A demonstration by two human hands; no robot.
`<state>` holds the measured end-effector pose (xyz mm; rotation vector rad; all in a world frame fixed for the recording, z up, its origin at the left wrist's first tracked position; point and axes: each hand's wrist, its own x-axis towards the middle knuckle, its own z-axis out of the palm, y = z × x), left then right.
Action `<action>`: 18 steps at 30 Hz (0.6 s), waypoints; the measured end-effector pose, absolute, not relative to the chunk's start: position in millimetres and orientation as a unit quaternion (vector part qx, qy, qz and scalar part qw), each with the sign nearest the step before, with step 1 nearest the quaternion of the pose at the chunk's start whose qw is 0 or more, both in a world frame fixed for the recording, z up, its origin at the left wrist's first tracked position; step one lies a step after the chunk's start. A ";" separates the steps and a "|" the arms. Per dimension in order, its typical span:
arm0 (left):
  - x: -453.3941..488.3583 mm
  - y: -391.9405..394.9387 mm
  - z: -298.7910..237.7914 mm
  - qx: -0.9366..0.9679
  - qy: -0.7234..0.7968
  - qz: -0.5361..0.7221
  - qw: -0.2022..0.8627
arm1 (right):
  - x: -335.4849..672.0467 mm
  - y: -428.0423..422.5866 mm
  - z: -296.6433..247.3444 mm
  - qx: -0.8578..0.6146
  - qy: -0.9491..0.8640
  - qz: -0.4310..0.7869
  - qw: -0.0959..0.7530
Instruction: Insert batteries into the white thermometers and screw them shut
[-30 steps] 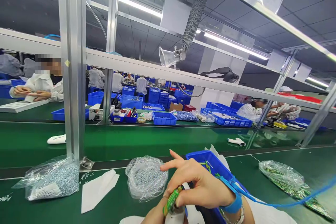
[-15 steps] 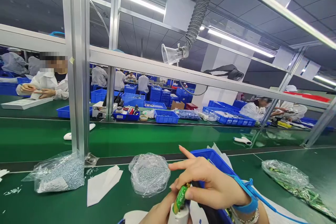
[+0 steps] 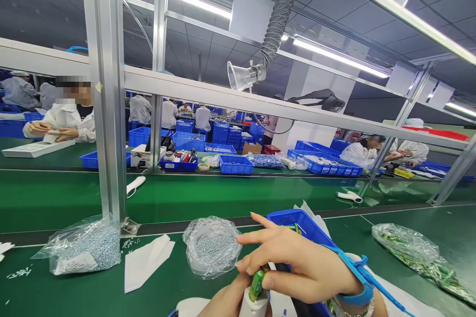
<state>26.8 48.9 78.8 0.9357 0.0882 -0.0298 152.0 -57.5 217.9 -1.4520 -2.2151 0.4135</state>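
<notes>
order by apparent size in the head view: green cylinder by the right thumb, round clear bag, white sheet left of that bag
1. Round clear bag
2. White sheet
3. Green cylinder, partly hidden; only its visible part is ranked

Nothing is legible: print blurs on the green cylinder (image 3: 256,285) and the label (image 3: 75,263) of the bag (image 3: 98,250) by the worktop's (image 3: 92,297) far edge

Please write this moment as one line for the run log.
left hand: holds white housing | right hand: grips green battery at housing's top | nearby: clear bag, blue bin
</notes>
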 end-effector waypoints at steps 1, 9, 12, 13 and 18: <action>27.1 49.5 78.6 0.459 0.047 -0.002 0.887 | 151.8 -56.6 216.9 -0.528 -0.804 0.143 0.232; 32.3 54.1 81.7 0.468 0.082 0.037 0.879 | 152.6 -55.0 210.6 -0.535 -0.801 0.125 0.238; 34.4 49.7 86.3 0.414 0.090 0.000 0.906 | 154.0 -56.6 206.9 -0.541 -0.796 0.108 0.250; 35.0 48.3 88.0 0.389 0.094 -0.009 0.916 | 154.4 -56.9 205.5 -0.543 -0.795 0.103 0.251; 37.5 46.2 94.1 0.302 0.119 -0.007 0.946 | 155.0 -56.5 201.4 -0.535 -0.800 0.093 0.254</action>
